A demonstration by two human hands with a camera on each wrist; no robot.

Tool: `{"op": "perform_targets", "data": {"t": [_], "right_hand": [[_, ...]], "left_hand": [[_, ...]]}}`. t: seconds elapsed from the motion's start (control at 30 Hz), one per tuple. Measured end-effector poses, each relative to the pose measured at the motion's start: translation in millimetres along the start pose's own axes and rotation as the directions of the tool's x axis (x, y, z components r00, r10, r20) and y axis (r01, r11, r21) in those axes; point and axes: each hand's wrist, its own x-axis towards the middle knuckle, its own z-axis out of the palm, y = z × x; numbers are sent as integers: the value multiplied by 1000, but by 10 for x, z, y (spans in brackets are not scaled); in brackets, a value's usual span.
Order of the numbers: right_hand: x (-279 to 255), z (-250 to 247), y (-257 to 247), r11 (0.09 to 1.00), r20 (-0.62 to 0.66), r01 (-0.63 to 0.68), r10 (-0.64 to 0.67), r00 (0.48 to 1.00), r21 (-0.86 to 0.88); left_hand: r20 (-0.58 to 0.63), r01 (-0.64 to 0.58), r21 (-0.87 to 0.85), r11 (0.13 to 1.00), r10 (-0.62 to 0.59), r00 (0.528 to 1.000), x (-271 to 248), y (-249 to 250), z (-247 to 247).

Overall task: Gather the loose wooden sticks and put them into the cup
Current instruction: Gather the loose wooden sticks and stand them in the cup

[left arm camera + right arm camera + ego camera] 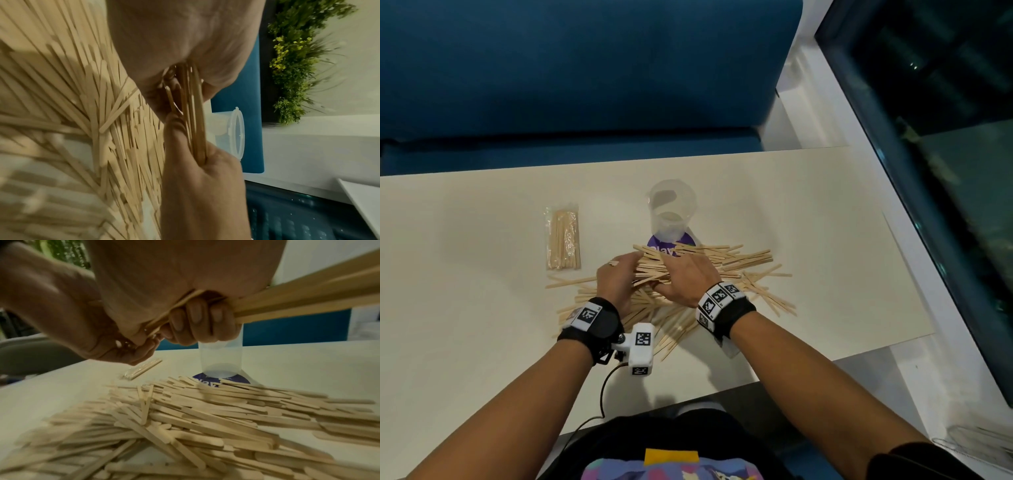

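A big heap of loose wooden sticks point(726, 270) lies on the white table point(465, 240) just in front of a clear plastic cup point(672, 208), which stands upright and looks empty. Above the heap's middle my left hand point(619, 278) and right hand point(686, 274) face each other and both grip one bundle of sticks point(650, 270). In the right wrist view my right fingers point(195, 321) curl round that bundle point(308, 293), with the cup point(221, 360) behind. In the left wrist view the bundle point(195, 116) runs between both palms, beside the cup point(233, 133).
A sealed clear packet of sticks point(563, 240) lies left of the cup. A purple round sticker point(666, 249) sits under the cup, partly covered by sticks. A blue bench point(585, 68) runs behind the table, whose right edge point(907, 260) is near a dark window.
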Motion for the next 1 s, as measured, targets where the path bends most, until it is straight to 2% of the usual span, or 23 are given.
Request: {"op": "perform_targets", "data": {"t": [0.07, 0.17, 0.27, 0.4, 0.57, 0.73, 0.87, 0.93, 0.97, 1.0], "right_hand": [[15, -5, 17, 999, 43, 15, -16, 999, 30], [24, -40, 18, 998, 115, 12, -19, 993, 65], [19, -59, 19, 996, 150, 3, -16, 989, 87], [-4, -105, -11, 995, 189, -54, 38, 981, 82], [-38, -194, -77, 998, 140, -45, 52, 989, -55], [-79, -285, -71, 993, 171, -23, 42, 984, -114], [-136, -285, -76, 998, 171, -35, 44, 984, -57], [-173, -255, -41, 999, 140, -28, 32, 990, -32], [-199, -251, -20, 1000, 111, -23, 23, 994, -2], [-205, -235, 12, 999, 96, -31, 27, 995, 43]], "left_hand": [[15, 2, -24, 1000, -2, 1000, 1, 33, -18], [-37, -12, -148, 989, 7, 999, 9, 50, -9], [-57, -84, -132, 988, 77, 995, 2, 48, 41], [14, -129, 82, 988, 128, 992, -33, -2, 89], [55, -196, 445, 874, 191, 980, -23, -87, 23], [134, -222, 582, 782, 177, 975, -121, -77, 86], [271, -350, 657, 667, 225, 936, -124, -78, 102], [373, -366, 618, 696, 150, 916, -167, -35, 99], [426, -361, 551, 752, 119, 897, -194, -3, 92], [468, -313, 432, 846, 87, 880, -203, 19, 79]]}}
